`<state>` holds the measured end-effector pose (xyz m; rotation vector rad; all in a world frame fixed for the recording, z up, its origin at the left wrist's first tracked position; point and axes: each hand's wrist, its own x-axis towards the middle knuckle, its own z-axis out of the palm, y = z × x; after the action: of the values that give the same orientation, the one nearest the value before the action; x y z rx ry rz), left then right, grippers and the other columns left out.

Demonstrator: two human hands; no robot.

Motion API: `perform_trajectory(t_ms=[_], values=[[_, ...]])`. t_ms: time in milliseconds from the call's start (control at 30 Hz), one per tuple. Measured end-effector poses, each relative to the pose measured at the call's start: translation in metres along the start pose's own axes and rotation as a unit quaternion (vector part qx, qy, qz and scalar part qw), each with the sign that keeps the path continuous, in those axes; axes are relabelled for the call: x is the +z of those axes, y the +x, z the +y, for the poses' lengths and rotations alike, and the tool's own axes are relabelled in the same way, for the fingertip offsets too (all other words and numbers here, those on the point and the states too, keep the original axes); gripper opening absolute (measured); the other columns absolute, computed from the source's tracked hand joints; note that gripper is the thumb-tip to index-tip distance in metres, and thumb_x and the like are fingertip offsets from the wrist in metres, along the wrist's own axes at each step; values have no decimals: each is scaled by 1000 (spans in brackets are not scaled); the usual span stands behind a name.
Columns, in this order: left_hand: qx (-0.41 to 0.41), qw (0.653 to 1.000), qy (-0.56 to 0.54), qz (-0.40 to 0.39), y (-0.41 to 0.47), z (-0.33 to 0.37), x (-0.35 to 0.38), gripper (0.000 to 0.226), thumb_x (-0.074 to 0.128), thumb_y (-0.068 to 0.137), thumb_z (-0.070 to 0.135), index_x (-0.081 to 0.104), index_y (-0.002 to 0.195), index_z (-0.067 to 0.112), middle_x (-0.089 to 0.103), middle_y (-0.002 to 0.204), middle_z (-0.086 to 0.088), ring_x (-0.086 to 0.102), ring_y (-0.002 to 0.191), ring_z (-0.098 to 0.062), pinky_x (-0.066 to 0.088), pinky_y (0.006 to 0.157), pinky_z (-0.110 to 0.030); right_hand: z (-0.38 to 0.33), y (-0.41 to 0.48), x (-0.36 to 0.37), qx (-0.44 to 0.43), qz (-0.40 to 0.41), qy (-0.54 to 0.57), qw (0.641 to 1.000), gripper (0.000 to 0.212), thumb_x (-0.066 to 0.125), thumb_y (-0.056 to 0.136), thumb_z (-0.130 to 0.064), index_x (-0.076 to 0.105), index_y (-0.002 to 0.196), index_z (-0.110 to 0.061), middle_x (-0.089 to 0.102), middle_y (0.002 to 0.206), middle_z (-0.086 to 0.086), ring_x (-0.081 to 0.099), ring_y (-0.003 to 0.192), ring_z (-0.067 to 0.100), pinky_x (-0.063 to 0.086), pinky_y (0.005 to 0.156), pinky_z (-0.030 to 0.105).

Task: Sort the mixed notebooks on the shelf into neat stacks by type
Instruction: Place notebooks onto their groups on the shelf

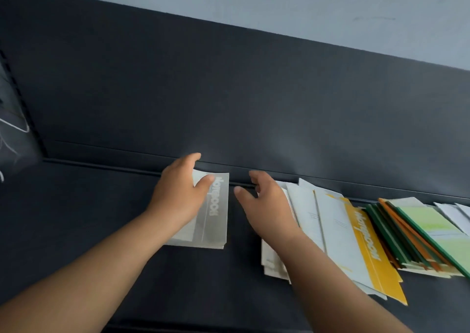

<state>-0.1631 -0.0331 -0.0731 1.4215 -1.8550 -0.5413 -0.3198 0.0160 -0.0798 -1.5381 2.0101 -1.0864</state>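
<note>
Shelf [101, 218] is dark, w/ a dark back panel [203, 91] rising behind it and a pale wall [305, 2] above that. Left hand [178, 198] is on the grey notebook [216, 213], which tops a small squared-up stack lying flat near the shelf's rear edge, left of centre. Its grip is closed on that notebook at the far left corner: thumb [207, 180] on the cover, fingers reaching over the far edge twd the back panel. Cover shows a pale word printed lengthwise. Right hand [264, 203] is just right of the grey stack, apart from it by a strip of bare shelf; its grip is open, fingers spread & loosely bent, holding nothing. It sits over the left edge of the mixed pile, but can't tell if it touches the pile. That pile fans out along the shelf to the right, notebooks overlapping & slanted: white notebooks [310, 220] at the left end, then a yellow notebook [368, 251] w/ the same lengthwise word, lying partly over them, then a batch of green- and orange-spined notebooks [396, 233], w/ a light green cover [429, 223] on top of those. More white sheets [455, 213] show at the far right edge, cut off by the frame.
</note>
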Motion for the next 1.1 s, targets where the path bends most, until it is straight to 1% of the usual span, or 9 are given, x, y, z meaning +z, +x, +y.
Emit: perform_trajectory(t_ms=[233,367,467,567,667,767,833,967,1100], values=[[32,995,-50,-80,-27,64,40,57,53,94,41,34,146,27,39,149,8,35,137,-11,31,106,-27,29,-21,-73,3,53,3,999,50,59,94,-36,45,140,-23,50,141,-6,46,129,12,40,105,32],[30,992,-25,-122,-41,90,67,59,50,95,42,30,148,24,35,151,6,34,138,-14,31,106,-29,64,-29,-105,37,50,-33,998,52,60,94,-35,44,141,-21,47,143,-4,44,131,15,36,98,26],[15,987,9,-157,-50,103,86,63,49,95,44,26,149,22,32,154,4,31,140,-16,30,107,-30,94,-33,-125,77,41,-96,992,58,58,94,-39,40,145,-19,42,148,0,41,134,21,37,106,32],[-14,981,58,-186,-59,114,100,57,48,95,45,34,144,18,40,148,1,37,135,-20,33,100,-30,123,-35,-135,128,-8,-160,979,66,55,93,-47,33,147,-17,38,150,3,37,136,28,36,109,41],[-35,965,152,-209,-67,124,114,57,42,94,53,37,137,15,51,137,-1,45,127,-25,36,99,-37,140,-37,-133,153,-68,-195,966,71,45,92,-57,27,150,-21,28,157,-1,24,144,30,24,116,45],[-47,954,203,-214,-71,129,129,59,40,91,59,35,130,16,57,121,-1,51,114,-26,37,93,-40,143,-38,-127,132,-111,-213,962,68,34,93,-62,21,153,-31,11,162,-14,2,149,32,9,118,54],[-57,960,180,-209,-74,134,135,68,44,89,58,26,139,16,54,128,-2,50,118,-27,38,95,-40,142,-38,-125,108,-147,-210,961,66,29,94,-62,18,153,-34,6,162,-18,-6,150,31,6,117,58],[-109,970,75,-205,-78,137,137,91,61,86,49,4,151,21,37,149,-2,40,133,-25,39,100,-35,147,-30,-135,58,-152,-181,970,52,27,103,-38,22,153,-24,9,164,-3,0,151,22,2,121,49],[-141,967,70,-200,-80,142,137,82,62,84,43,14,148,23,47,137,0,51,119,-24,47,94,-38,153,-30,-145,124,-127,-111,978,69,43,100,-41,6,156,-26,2,164,2,17,148,31,23,117,43]])
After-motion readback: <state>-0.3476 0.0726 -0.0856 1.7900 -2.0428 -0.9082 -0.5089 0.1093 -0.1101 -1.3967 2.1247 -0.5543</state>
